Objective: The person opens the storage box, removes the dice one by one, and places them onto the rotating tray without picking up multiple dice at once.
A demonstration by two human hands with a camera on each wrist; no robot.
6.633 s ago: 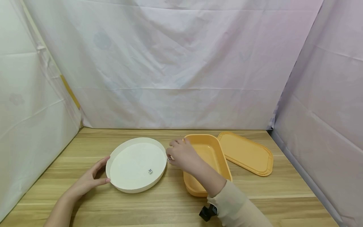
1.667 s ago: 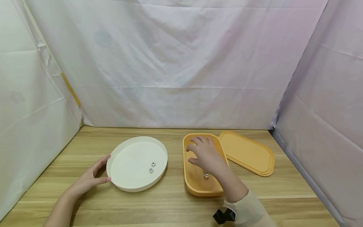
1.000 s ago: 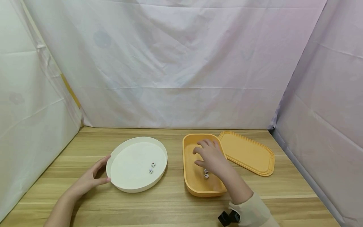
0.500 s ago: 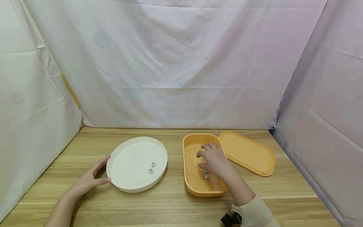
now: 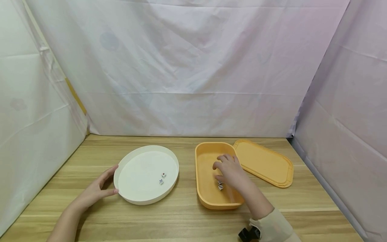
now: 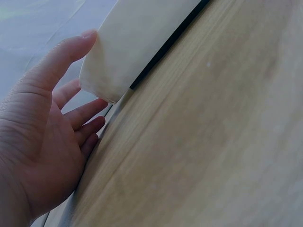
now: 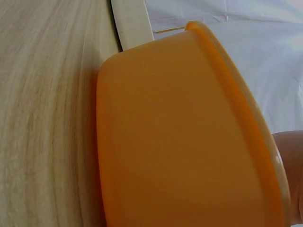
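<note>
A round white tray (image 5: 142,174) lies on the left, with two small white dice, one a red-dotted die (image 5: 164,175) and one a blue-dotted die (image 5: 161,182), on its floor. My left hand (image 5: 98,188) touches the tray's left wall, thumb and fingers spread. The left wrist view has that hand (image 6: 52,123) against the white wall (image 6: 132,42). Over the open orange box (image 5: 208,198), my right hand (image 5: 229,173) has its fingers loosely bent, with nothing seen in them. Below its palm lie a die (image 5: 220,187) and another, partly hidden die (image 5: 219,182).
The orange lid (image 5: 263,163) lies flat behind and right of the box, its edge close to the box's rim. A wooden table (image 5: 151,222) bears everything, with pale cloth (image 5: 193,84) hanging behind and at both sides. The box's outer wall (image 7: 180,132) fills the right wrist view.
From holding a die beside the tray, my right hand has moved to above the box, drifting slightly right and nearer lately. A second die now lies in the tray. My left hand stays put.
</note>
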